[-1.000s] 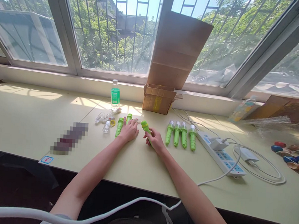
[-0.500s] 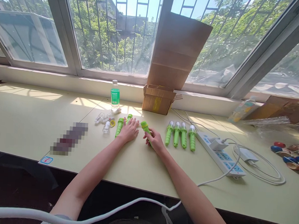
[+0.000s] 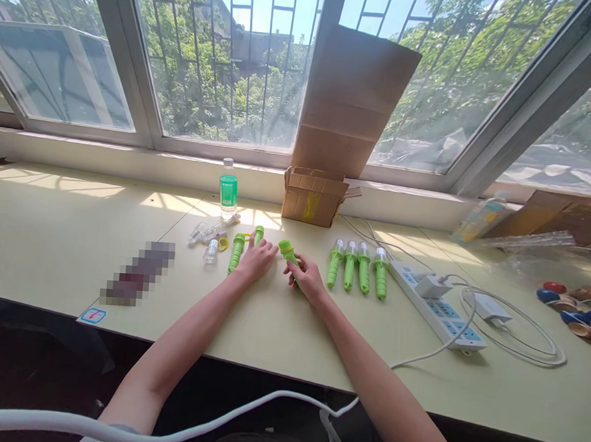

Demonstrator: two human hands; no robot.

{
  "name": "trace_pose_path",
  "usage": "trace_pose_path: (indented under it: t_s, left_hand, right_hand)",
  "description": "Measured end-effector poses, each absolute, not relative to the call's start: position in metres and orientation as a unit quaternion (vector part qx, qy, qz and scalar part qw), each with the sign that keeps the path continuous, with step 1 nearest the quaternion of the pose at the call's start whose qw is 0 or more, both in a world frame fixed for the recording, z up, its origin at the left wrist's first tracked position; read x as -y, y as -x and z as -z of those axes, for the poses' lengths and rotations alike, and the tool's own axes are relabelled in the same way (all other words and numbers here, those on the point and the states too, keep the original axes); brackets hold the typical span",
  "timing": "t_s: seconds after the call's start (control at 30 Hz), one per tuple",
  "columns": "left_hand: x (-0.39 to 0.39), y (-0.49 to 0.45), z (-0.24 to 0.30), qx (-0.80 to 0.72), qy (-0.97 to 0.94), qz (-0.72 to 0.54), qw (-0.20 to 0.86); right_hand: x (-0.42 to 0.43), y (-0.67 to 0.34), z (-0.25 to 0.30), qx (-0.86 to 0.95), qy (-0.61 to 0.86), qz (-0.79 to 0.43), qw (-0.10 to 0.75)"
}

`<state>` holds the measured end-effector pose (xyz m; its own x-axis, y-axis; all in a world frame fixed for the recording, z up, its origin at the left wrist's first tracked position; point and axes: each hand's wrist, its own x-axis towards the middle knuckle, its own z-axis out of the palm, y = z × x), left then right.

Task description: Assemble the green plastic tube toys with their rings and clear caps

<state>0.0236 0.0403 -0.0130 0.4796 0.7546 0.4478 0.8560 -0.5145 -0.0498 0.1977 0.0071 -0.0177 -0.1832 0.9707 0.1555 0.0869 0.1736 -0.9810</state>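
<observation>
My right hand (image 3: 306, 275) is closed around a green ribbed torch-like tube (image 3: 288, 250), its threaded, yellowish-green top tilted up to the left. Close by on the left, my left hand (image 3: 257, 259) has its fingers drawn together, the tips just short of that top. Whatever it pinches, if anything, is hidden. Two more green tubes are beside it: one (image 3: 236, 252) lies left of the hand, and another (image 3: 259, 232) shows its top behind the fingers. A yellow ring (image 3: 222, 244) and clear plastic caps (image 3: 211, 252) lie farther left.
Several green tubes with clear-silvery tops (image 3: 349, 264) lie in a row at right, beside a power strip (image 3: 440, 310) with looping white cables. A bottle (image 3: 228, 189) and a cardboard box (image 3: 311, 198) stand by the window. Coloured wooden pieces (image 3: 578, 310) sit far right.
My left hand's fingers were spread flatter on the tabletop and are now drawn together, slightly nearer the right hand's tube. My right hand holds its tube in nearly the same place.
</observation>
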Motion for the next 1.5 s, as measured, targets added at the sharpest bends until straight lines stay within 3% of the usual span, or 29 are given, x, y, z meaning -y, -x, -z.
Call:
trace_pose_path:
  t_s: [0.43,0.77,1.13,1.5]
  left_hand:
    - [-0.035,-0.007,-0.001,0.488,0.793,0.348,0.108]
    - [-0.034,-0.002,0.000,0.465,0.762,0.446,0.062]
    - [-0.028,-0.005,-0.010,0.427,0.679,0.579,-0.148]
    - [-0.025,-0.007,-0.013,0.366,0.659,0.568,-0.331]
  right_hand:
    - [-0.007,-0.198,0.015,0.611,0.446,-0.455,0.470]
    - [-0.004,-0.198,0.018,0.699,0.479,-0.300,0.438]
    - [-0.001,-0.197,0.018,0.737,0.502,-0.199,0.407]
    - [0.001,-0.197,0.018,0.746,0.497,-0.179,0.406]
